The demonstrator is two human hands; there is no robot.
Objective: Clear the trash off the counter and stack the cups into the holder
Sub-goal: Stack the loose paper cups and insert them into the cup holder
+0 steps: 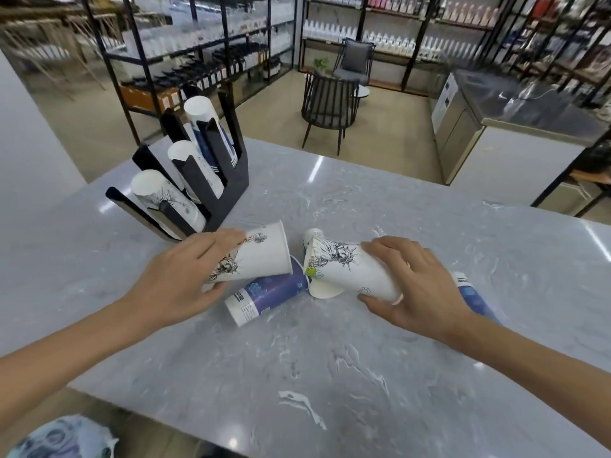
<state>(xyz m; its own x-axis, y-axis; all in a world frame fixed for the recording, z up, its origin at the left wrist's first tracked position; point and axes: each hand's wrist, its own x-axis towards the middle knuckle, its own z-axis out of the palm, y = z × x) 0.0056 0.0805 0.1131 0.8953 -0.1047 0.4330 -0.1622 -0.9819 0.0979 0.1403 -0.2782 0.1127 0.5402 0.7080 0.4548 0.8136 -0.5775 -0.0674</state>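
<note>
My left hand grips a white paper cup with a statue drawing, lying on its side with its mouth to the right. My right hand grips a second white statue cup, whose mouth points left. Between them a blue-and-white cup lies on the grey marble counter. Another blue cup lies partly hidden behind my right wrist. The black cup holder stands at the back left with three slanted stacks of cups in it.
Something crumpled and blue-white sits below the counter's near-left edge. Past the counter's far edge are black chairs, a steel cabinet and shelves of bottles. The counter stretches wide to the right and front.
</note>
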